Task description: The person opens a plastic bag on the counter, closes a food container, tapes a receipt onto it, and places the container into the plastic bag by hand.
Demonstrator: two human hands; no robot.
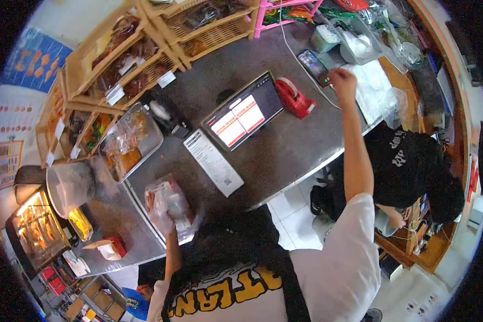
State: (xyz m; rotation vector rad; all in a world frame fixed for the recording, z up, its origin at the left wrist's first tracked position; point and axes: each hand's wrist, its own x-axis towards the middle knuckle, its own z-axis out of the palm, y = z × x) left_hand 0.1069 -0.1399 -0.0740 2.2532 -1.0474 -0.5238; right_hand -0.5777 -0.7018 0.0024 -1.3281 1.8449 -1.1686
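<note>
My left hand [163,217], in what looks like a clear plastic glove, is closed on the near-left side of a clear plastic bag [174,201]. Reddish and pale contents show through the bag, but I cannot make out their kind. On the far right, my right hand [342,83] has its fingers curled together beside a smartphone [313,65] with a lit screen. Whether its fingertips hold anything is too small to tell. White plastic bags [367,88] lie just right of that hand.
A tablet [247,115], a red tape dispenser [298,99] and a long printed receipt [212,161] lie mid-counter. A metal tray [153,145] of wrapped food stands left, below tan baskets [182,35]. Another person [408,166] in black bends down at right.
</note>
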